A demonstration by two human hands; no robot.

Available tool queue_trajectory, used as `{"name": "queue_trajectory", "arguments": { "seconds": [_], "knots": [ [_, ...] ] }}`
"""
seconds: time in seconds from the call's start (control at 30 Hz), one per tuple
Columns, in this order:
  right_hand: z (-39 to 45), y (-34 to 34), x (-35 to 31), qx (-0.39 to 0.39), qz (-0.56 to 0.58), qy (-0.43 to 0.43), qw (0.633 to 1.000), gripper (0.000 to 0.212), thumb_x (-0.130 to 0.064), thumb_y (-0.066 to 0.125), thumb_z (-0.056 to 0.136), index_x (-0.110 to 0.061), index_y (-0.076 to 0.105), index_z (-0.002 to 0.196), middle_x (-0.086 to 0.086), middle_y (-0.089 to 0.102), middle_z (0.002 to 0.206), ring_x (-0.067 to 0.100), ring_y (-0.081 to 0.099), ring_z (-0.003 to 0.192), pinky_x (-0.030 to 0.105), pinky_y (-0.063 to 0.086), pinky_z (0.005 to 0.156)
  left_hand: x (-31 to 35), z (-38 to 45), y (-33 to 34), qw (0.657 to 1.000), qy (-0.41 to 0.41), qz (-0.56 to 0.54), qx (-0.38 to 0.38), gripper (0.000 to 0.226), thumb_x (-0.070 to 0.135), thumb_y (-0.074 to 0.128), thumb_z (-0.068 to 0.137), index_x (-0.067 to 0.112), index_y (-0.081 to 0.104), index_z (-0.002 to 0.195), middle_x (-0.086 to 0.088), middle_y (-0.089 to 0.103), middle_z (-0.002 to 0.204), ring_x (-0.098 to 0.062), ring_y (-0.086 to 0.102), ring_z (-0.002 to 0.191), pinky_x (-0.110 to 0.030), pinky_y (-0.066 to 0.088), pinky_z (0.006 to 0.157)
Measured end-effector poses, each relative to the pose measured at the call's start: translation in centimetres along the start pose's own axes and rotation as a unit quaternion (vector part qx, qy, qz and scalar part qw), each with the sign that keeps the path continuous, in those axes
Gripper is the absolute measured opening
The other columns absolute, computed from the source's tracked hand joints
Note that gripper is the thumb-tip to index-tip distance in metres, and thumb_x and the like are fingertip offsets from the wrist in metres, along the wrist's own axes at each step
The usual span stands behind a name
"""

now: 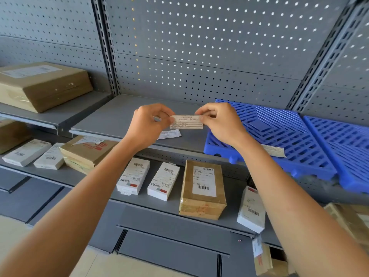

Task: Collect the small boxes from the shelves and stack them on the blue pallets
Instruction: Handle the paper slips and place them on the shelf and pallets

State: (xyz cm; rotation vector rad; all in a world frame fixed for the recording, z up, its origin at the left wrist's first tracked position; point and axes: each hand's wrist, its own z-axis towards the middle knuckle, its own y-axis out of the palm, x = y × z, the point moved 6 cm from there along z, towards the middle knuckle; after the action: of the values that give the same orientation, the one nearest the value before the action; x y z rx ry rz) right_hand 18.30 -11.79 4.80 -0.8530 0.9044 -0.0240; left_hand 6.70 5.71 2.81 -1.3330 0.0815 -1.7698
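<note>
Both hands are pinching a small paper label (186, 121) between them, the left hand (148, 124) closed on its left end and the right hand (218, 121) on its right, above the upper shelf (111, 118). No box is being carried, so collecting seems to be pausing for a label check. Small white boxes (133, 178) are lying on the lower shelf (65, 174), beside a brown parcel (202, 189). Blue pallets (283, 136) are overhanging the upper shelf's front edge at right, their tops bare. Next, a hand likely needs freeing before reaching under that edge.
</note>
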Motion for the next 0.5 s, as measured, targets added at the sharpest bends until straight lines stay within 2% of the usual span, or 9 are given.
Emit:
{"name": "queue_trajectory", "arguments": {
  "seconds": [0.1,0.17,0.23,0.3,0.33,0.37,0.43,0.5],
  "knots": [
    [-1.4,-2.5,0.8,0.022,0.002,0.017,1.0,0.017,-0.012,0.059,0.097,-0.018,0.074,0.103,-0.008,0.075,0.096,-0.002,0.067,0.086,0.012,0.05,0.07,1.8,0.6,1.7,0.999,0.013,-0.024,-0.017,0.006,0.023,0.071,0.093,0.029,0.072,0.092,0.012,0.073,0.089,0.002,0.066,0.081,-0.011,0.047,0.074],
    [-2.5,-4.5,1.5,0.041,-0.005,0.032,0.999,0.017,-0.012,0.059,0.098,-0.019,0.074,0.102,-0.008,0.076,0.095,-0.009,0.061,0.072,0.006,0.042,0.06,3.3,1.0,3.2,0.999,0.02,-0.04,-0.031,0.005,0.023,0.071,0.093,0.027,0.072,0.093,0.009,0.074,0.089,-0.001,0.065,0.079,-0.01,0.047,0.071],
    [-3.8,-6.7,2.2,0.063,-0.012,0.046,0.997,0.017,-0.013,0.059,0.098,-0.021,0.074,0.101,-0.01,0.076,0.093,-0.006,0.061,0.068,0.008,0.04,0.058,5.1,1.3,4.7,0.997,0.033,-0.056,-0.043,0.005,0.023,0.071,0.092,0.028,0.073,0.092,0.009,0.074,0.088,-0.001,0.064,0.075,-0.011,0.046,0.068],
    [-5.2,-9.0,2.9,0.086,-0.014,0.06,0.994,0.017,-0.015,0.059,0.098,-0.023,0.073,0.101,-0.012,0.076,0.091,0.007,0.067,0.079,0.02,0.051,0.066,7.3,1.5,6.4,0.994,0.05,-0.074,-0.056,0.005,0.02,0.072,0.091,0.025,0.073,0.091,0.01,0.073,0.085,0.004,0.06,0.065,-0.008,0.043,0.059],
    [-5.9,-10.2,3.4,0.097,-0.013,0.068,0.993,0.016,-0.016,0.06,0.098,-0.024,0.073,0.102,-0.013,0.075,0.09,0.013,0.069,0.083,0.029,0.053,0.074,8.4,1.5,7.3,0.993,0.062,-0.081,-0.062,0.004,0.019,0.073,0.091,0.023,0.074,0.091,0.01,0.072,0.084,0.005,0.06,0.064,-0.008,0.044,0.059],
    [-6.7,-11.4,3.9,0.106,-0.01,0.074,0.992,0.016,-0.016,0.06,0.098,-0.025,0.073,0.102,-0.013,0.075,0.09,0.013,0.069,0.085,0.032,0.054,0.08,9.6,1.5,8.2,0.991,0.075,-0.085,-0.068,0.003,0.018,0.073,0.091,0.021,0.074,0.092,0.01,0.072,0.084,0.005,0.061,0.066,-0.01,0.046,0.062],
    [-8.4,-13.6,5.1,0.119,-0.009,0.085,0.989,0.016,-0.017,0.061,0.098,-0.025,0.073,0.104,-0.014,0.073,0.092,0.004,0.068,0.089,0.031,0.054,0.087,11.8,1.2,10.3,0.988,0.096,-0.086,-0.083,0.003,0.018,0.072,0.092,0.018,0.074,0.095,0.008,0.072,0.084,0.006,0.06,0.062,-0.012,0.045,0.064],
    [-10.2,-16.0,6.5,0.136,-0.011,0.096,0.986,0.016,-0.017,0.061,0.098,-0.023,0.073,0.105,-0.012,0.074,0.096,0.008,0.069,0.09,0.033,0.055,0.085,14.0,0.7,12.6,0.985,0.113,-0.083,-0.101,0.005,0.017,0.07,0.094,0.015,0.073,0.097,0.005,0.072,0.086,0.01,0.056,0.054,-0.01,0.042,0.062]
  ]
}}
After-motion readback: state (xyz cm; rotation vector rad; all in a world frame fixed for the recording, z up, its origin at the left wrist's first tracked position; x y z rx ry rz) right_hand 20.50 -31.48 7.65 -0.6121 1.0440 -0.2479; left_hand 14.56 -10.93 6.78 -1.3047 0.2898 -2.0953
